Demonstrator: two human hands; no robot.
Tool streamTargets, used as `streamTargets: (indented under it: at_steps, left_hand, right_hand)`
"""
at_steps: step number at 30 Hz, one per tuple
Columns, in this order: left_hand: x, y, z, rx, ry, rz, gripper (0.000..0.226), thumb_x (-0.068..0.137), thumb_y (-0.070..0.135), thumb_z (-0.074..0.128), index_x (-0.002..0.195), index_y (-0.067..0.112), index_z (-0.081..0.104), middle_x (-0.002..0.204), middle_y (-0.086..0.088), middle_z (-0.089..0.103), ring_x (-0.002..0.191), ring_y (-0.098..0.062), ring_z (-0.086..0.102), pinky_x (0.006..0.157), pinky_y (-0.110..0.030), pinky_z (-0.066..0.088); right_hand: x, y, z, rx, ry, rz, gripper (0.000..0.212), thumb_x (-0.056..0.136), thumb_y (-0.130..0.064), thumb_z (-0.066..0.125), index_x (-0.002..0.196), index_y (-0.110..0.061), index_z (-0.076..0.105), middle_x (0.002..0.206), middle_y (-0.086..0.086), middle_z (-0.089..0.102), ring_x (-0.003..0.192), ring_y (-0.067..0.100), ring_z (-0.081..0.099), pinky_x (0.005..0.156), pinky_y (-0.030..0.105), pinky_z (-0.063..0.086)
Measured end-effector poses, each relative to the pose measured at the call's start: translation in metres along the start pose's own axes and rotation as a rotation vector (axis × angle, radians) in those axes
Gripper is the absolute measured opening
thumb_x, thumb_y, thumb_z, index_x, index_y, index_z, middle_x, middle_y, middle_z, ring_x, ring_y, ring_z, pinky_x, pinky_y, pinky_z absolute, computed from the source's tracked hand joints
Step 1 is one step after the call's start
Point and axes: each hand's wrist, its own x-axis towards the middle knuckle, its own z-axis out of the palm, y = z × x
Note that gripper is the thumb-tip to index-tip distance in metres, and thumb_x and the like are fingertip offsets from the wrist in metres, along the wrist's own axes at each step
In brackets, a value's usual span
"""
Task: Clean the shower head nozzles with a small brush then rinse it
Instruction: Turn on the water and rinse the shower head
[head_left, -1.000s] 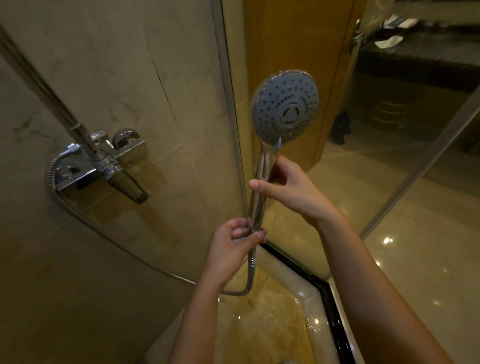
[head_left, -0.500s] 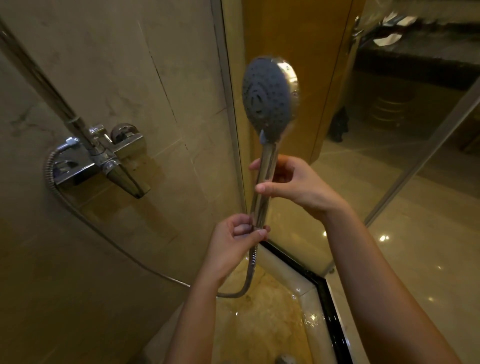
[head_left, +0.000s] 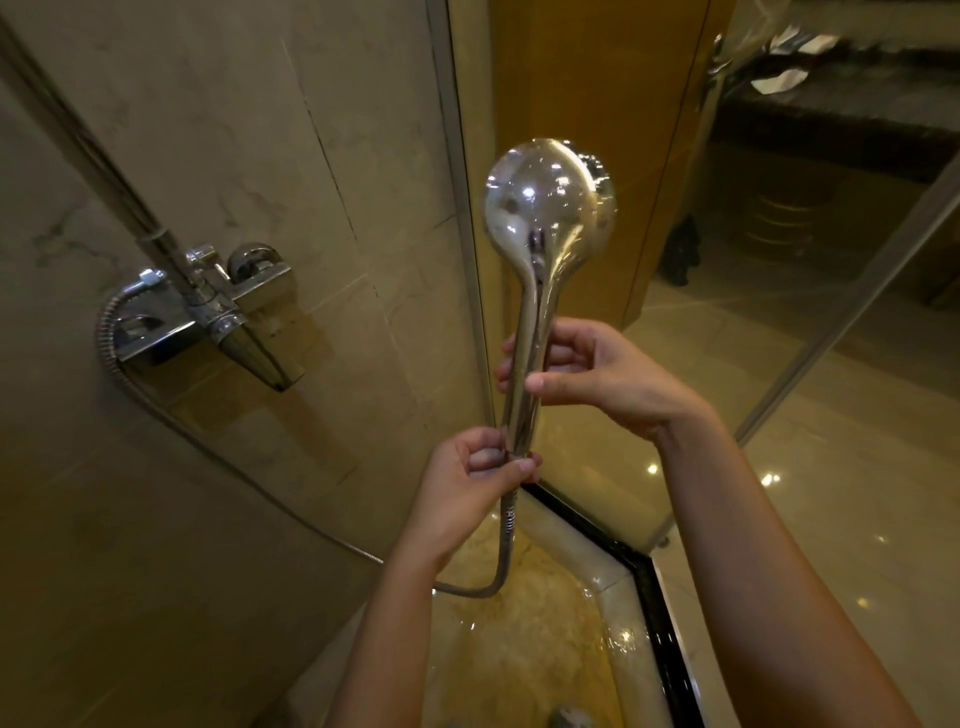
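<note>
Right hand (head_left: 587, 374) – shower head (head_left: 545, 208) above

The shower head (head_left: 545, 208) shows only its shiny back; its nozzle face points away, unseen. The foot of its handle is buried in the curled fingers of the left hand (head_left: 467, 483). The fingers of the right hand (head_left: 597, 374) wrap behind the handle, mostly hidden. The hose (head_left: 506, 551) vanishes behind the left forearm. The pipe (head_left: 104, 161) runs off the top left edge. On the far right counter (head_left: 831, 109), pale things (head_left: 779, 78) are too blurred to name.
</note>
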Motion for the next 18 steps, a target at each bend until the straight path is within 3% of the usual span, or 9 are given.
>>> streamTargets:
  at_steps: [5,8,10,12,16,18]
  left_hand:
    - [-0.001,0.004,0.003,-0.019,0.011,-0.004,0.021,0.079,-0.003,0.064,0.098,0.004,0.059,0.077,-0.004,0.075,0.074,-0.013,0.071,0.074,-0.021,0.056]
    - [-0.002,0.006,0.004,-0.019,-0.001,-0.005,0.019,0.080,-0.001,0.064,0.098,0.006,0.061,0.080,-0.005,0.075,0.077,-0.015,0.072,0.074,-0.022,0.055]
    - [-0.003,0.007,0.006,-0.024,-0.020,-0.008,0.017,0.080,-0.001,0.064,0.094,0.009,0.062,0.081,-0.005,0.075,0.078,-0.015,0.071,0.076,-0.023,0.056]
    - [-0.003,0.009,0.007,-0.043,-0.012,-0.011,0.016,0.080,-0.001,0.064,0.092,0.009,0.061,0.080,-0.005,0.075,0.077,-0.015,0.071,0.076,-0.023,0.056]
    - [0.001,0.011,0.003,0.001,0.040,-0.002,0.018,0.077,-0.002,0.068,0.087,0.012,0.061,0.075,-0.003,0.074,0.071,-0.012,0.071,0.066,-0.019,0.054]
    - [0.002,0.011,0.001,0.015,0.049,0.000,0.019,0.076,-0.002,0.069,0.085,0.013,0.061,0.074,-0.002,0.074,0.070,-0.011,0.071,0.065,-0.018,0.053]
  right_hand:
    - [0.001,-0.004,0.008,-0.173,0.159,-0.042,0.064,0.057,-0.030,0.079,0.107,0.001,0.054,0.106,0.029,0.064,0.099,0.037,0.066,0.086,0.047,0.055]
    - [0.002,-0.007,0.014,-0.287,0.204,-0.052,0.044,0.064,-0.029,0.081,0.095,-0.014,0.054,0.085,0.005,0.060,0.075,0.009,0.061,0.069,0.024,0.052]
    - [0.006,-0.006,0.022,-0.400,0.296,-0.045,0.042,0.068,-0.038,0.081,0.093,-0.016,0.053,0.080,-0.003,0.053,0.068,0.005,0.051,0.063,0.022,0.047]
    - [0.008,-0.002,0.025,-0.433,0.329,-0.082,0.050,0.070,-0.048,0.078,0.096,-0.012,0.056,0.081,0.000,0.053,0.069,0.007,0.051,0.065,0.026,0.046]
    - [-0.002,-0.010,0.014,-0.096,0.074,0.052,0.051,0.079,-0.028,0.065,0.124,-0.012,0.047,0.114,0.005,0.066,0.106,0.017,0.065,0.090,0.037,0.052]
    - [-0.008,-0.013,0.006,0.045,-0.041,0.082,0.051,0.078,-0.013,0.058,0.127,-0.008,0.045,0.116,0.006,0.068,0.111,0.021,0.065,0.097,0.040,0.050]
